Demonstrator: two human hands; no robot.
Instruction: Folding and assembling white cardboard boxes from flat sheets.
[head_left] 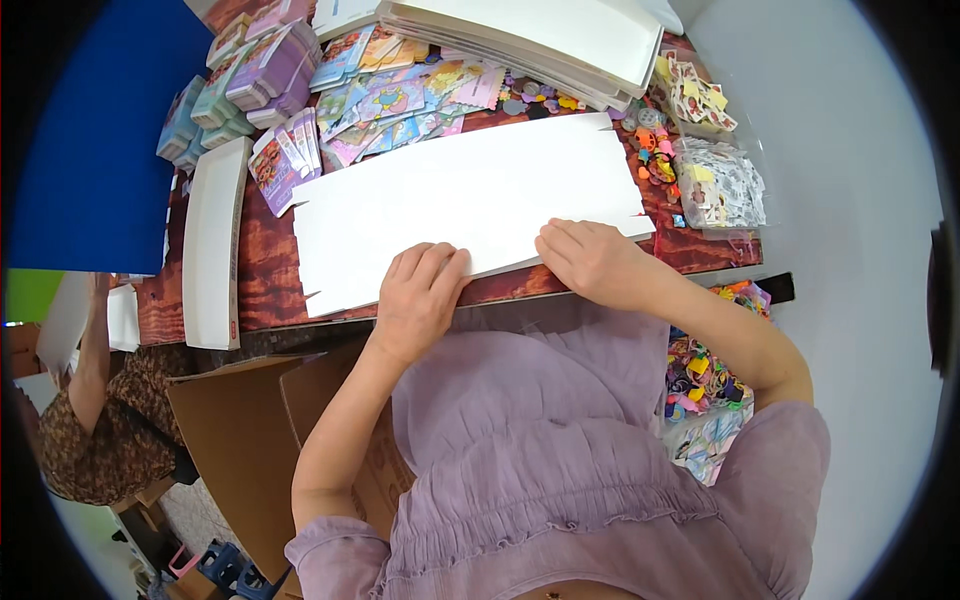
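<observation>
A flat white cardboard sheet (460,205) with small slits at its ends lies across the table in front of me. My left hand (423,298) is closed on its near edge, fingers bent over the card and thumb hidden below. Further right along the same edge, my right hand (597,262) also grips the card, its fingers bunched together. The stretch of edge around both hands looks slightly bent up.
A folded white tray (212,250) stands at the left, near stacked card packs (270,70) and colourful sachets (400,100). White trays (540,40) are piled behind. Bags of small pieces (718,185) sit at the right. Below is an open carton (235,430); another person (110,420) works at far left.
</observation>
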